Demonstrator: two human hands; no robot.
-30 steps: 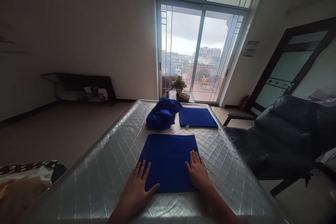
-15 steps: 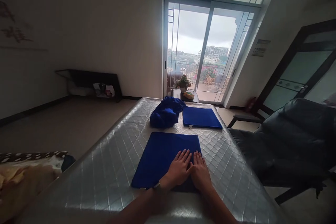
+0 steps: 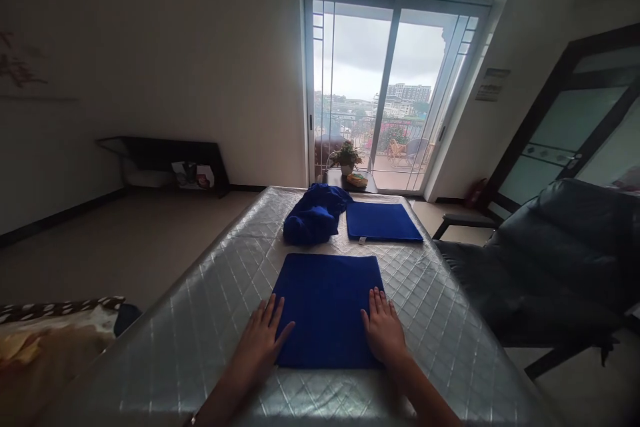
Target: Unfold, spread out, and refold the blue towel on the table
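A folded blue cloth point(image 3: 327, 303) lies flat on the shiny quilted table point(image 3: 210, 320) in front of me. My left hand point(image 3: 261, 341) rests flat at the cloth's near left edge, fingers spread. My right hand point(image 3: 383, 330) lies flat on the near right edge, fingers stretched out. Neither hand holds anything. Farther back a second folded blue cloth point(image 3: 382, 222) sits flat, with a crumpled heap of blue cloth point(image 3: 314, 215) to its left.
A dark leather armchair point(image 3: 540, 260) stands close on the right of the table. Beyond the table's far end, a small stand with a potted plant point(image 3: 346, 159) sits before glass balcony doors point(image 3: 385, 93). A low dark shelf point(image 3: 165, 163) lines the left wall. A patterned cushion point(image 3: 45, 340) lies at lower left.
My left hand slid from beside my right hand back across the cloth to its left edge. The cloth now lies squarer. My right hand stayed at the right edge.
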